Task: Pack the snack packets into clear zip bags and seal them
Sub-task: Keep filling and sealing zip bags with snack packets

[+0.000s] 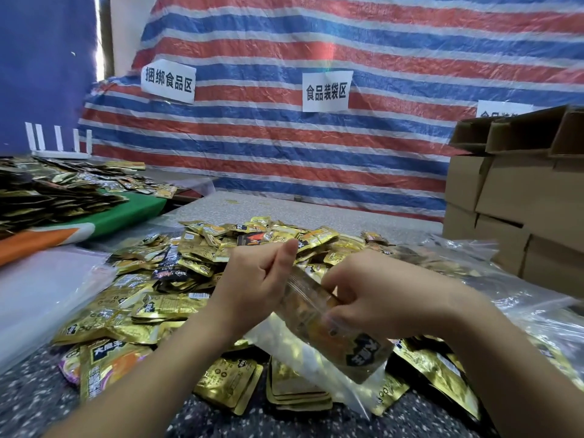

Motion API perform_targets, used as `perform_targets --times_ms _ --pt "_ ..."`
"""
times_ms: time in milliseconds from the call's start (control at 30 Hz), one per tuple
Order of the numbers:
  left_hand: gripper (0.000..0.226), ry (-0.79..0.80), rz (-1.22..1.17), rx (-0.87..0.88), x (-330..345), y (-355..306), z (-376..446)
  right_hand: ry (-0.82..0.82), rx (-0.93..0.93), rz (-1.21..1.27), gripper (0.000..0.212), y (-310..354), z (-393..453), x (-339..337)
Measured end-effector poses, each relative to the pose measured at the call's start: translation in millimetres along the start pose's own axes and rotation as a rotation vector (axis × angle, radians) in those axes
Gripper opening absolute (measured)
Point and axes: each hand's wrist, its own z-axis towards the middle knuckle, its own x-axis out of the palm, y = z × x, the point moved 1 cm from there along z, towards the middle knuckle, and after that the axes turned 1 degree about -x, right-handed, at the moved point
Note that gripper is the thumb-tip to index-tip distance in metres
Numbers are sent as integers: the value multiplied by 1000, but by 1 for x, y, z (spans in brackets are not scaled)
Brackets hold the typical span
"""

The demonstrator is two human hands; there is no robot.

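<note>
**Snack packets and zip bag at packing counter: stock on view**

Snack packets (196, 267), gold and black foil, heaped loose across middle of counter (284, 210), pile reaching from near edge almost to far edge; several flat stacks (297, 390) at near edge, under the hands.

Striped tarpaulin (316, 147), red, blue and white, hung behind far edge; two white paper signs (327, 91) with printed characters fixed on it, a third partly hidden at right.

Cardboard boxes (521, 200), brown, stacked at far right corner, top flaps open.

Second heap of dark and gold packets (47, 197) on green board (132, 213) beyond left edge of counter; white slotted rack (58, 143) behind it.

Clear plastic bags, two lots: flat pile (41, 295) at left edge; crumpled lot (474, 260) at right edge, some filled with packets.

Clear zip bag (331, 330), held up above near edge between both hands, tilted, mouth up and away, bottom toward near edge; gold and orange packets inside, one black label showing through.

Left hand (256, 286), fingers curled, thumb raised, pinching top strip of zip bag at its left end.

Right hand (373, 295), fingers curled over same strip, thumb below on bag face, gripping zip bag. Cannot tell whether strip is pressed closed.
</note>
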Motion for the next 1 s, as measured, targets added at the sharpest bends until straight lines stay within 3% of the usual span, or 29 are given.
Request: perform_targets --times_ms 133,367,500,633,767,833,900,933,1000 --pt "65 -63 3 9 -5 -3 3 -143 36 47 22 3 4 -2" --pt "77 -121 -86 -106 -12 -11 6 -440 -54 182 51 3 -4 -7" --pt "63 -158 -207 -119 -20 -21 15 -518 -135 231 45 5 -8 -20" --pt "64 -180 -58 -43 -21 -29 36 -636 -151 227 39 3 -2 -31" --pt "50 -239 62 31 -24 -28 57 -813 -128 367 30 -9 1 -29" --pt "44 -287 97 61 -29 -26 65 -991 -65 522 26 -19 -2 -24" --pt "44 -322 123 68 -35 -21 71 -1095 112 592 21 -31 -6 -14" --pt "44 -330 141 68 -38 -19 73 -1072 221 559 20 -37 -7 -7" --pt "45 -344 181 73 -42 -14 75 -862 390 463 19 -46 -7 11"
